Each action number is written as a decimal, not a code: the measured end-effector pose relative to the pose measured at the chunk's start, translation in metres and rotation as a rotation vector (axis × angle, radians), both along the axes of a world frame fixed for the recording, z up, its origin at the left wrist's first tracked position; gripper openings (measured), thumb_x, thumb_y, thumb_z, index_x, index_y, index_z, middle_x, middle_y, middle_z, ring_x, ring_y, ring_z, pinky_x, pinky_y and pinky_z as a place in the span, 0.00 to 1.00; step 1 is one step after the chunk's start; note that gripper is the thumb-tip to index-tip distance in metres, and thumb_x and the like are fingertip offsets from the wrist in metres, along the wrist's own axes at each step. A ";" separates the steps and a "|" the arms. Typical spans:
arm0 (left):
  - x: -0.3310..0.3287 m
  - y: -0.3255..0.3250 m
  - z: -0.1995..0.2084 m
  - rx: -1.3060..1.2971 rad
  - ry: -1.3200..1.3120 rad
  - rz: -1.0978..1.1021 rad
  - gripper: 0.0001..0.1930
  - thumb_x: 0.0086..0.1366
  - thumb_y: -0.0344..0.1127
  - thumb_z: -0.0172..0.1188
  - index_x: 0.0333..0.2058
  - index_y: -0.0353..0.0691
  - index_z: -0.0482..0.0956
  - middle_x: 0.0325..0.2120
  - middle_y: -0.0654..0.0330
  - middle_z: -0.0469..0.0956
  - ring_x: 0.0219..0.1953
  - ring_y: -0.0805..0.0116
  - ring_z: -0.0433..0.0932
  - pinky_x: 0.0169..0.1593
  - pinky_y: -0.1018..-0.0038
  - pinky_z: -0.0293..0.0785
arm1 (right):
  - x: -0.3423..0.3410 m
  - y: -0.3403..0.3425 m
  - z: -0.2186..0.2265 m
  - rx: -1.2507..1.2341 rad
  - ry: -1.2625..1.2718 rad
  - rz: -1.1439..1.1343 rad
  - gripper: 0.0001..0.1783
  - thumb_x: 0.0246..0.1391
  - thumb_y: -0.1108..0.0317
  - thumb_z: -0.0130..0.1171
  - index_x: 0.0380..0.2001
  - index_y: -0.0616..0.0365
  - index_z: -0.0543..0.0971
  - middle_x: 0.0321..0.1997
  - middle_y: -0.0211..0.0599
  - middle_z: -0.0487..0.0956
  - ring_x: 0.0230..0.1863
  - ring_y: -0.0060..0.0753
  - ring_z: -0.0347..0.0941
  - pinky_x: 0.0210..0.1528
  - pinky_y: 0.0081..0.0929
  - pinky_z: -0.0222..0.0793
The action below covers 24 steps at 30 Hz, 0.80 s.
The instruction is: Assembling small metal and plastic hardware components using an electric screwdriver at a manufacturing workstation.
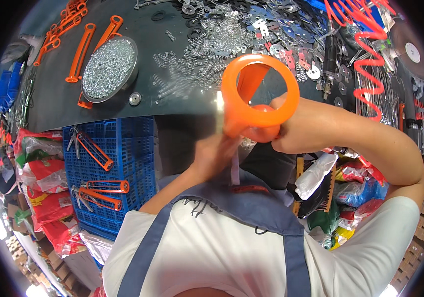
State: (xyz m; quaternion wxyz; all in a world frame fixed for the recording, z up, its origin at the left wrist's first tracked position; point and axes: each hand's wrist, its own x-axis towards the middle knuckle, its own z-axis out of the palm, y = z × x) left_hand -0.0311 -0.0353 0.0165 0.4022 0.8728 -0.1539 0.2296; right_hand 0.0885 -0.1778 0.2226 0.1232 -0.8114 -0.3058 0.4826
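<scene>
Close in front of my chest is an orange handle frame [290,101], a long piece with a round ring at its upper end. It is tilted so that the ring faces up toward me. My left hand [215,154] is wrapped round its lower side, partly blurred. At the ring's right side, my right hand [296,128] is closed against the frame, some of its fingers hidden behind the orange rim. Whether a small part also sits in those fingers I cannot make out. Just beyond the hands, loose coil springs [185,81] lie on the dark worktable [118,111].
At left on the table stand a round bowl of small metal pieces [107,69] and more orange frames [80,52]. Stamped metal plates [261,27] pile up at the back. A black air tool [329,59] and red coiled hose [370,64] are at right. A blue crate [135,148] stands below left.
</scene>
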 end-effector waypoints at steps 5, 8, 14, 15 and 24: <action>-0.002 0.001 -0.010 -0.056 0.022 -0.003 0.09 0.52 0.28 0.61 0.34 0.44 0.80 0.19 0.59 0.72 0.18 0.62 0.72 0.20 0.67 0.67 | -0.003 0.000 -0.005 0.120 0.011 -0.168 0.10 0.41 0.77 0.52 0.31 0.65 0.70 0.17 0.37 0.72 0.14 0.29 0.71 0.15 0.26 0.69; -0.003 0.007 -0.004 0.026 -0.058 -0.020 0.11 0.52 0.29 0.61 0.37 0.44 0.80 0.19 0.59 0.71 0.18 0.61 0.72 0.20 0.68 0.67 | -0.017 -0.019 0.014 0.034 0.014 -0.244 0.13 0.41 0.77 0.55 0.34 0.64 0.71 0.24 0.35 0.74 0.18 0.25 0.73 0.20 0.23 0.72; -0.038 0.033 0.005 -0.615 0.375 0.102 0.13 0.58 0.29 0.57 0.43 0.37 0.75 0.24 0.58 0.74 0.26 0.68 0.74 0.28 0.71 0.69 | -0.072 -0.081 -0.002 0.413 0.154 -0.671 0.29 0.43 0.83 0.57 0.53 0.60 0.66 0.34 0.34 0.76 0.34 0.27 0.76 0.28 0.24 0.76; -0.041 0.040 -0.002 -1.374 0.730 0.132 0.14 0.60 0.30 0.55 0.45 0.35 0.73 0.27 0.58 0.74 0.30 0.70 0.74 0.31 0.72 0.70 | -0.078 -0.085 -0.007 0.421 0.153 -0.662 0.29 0.43 0.83 0.57 0.53 0.60 0.66 0.34 0.34 0.76 0.34 0.27 0.76 0.28 0.24 0.76; -0.051 0.057 0.034 -1.576 0.969 -0.349 0.12 0.64 0.30 0.50 0.43 0.28 0.72 0.28 0.60 0.72 0.27 0.78 0.71 0.27 0.86 0.67 | -0.101 -0.096 -0.042 0.796 0.327 -0.769 0.22 0.42 0.85 0.52 0.45 0.64 0.70 0.32 0.39 0.76 0.31 0.30 0.75 0.22 0.23 0.74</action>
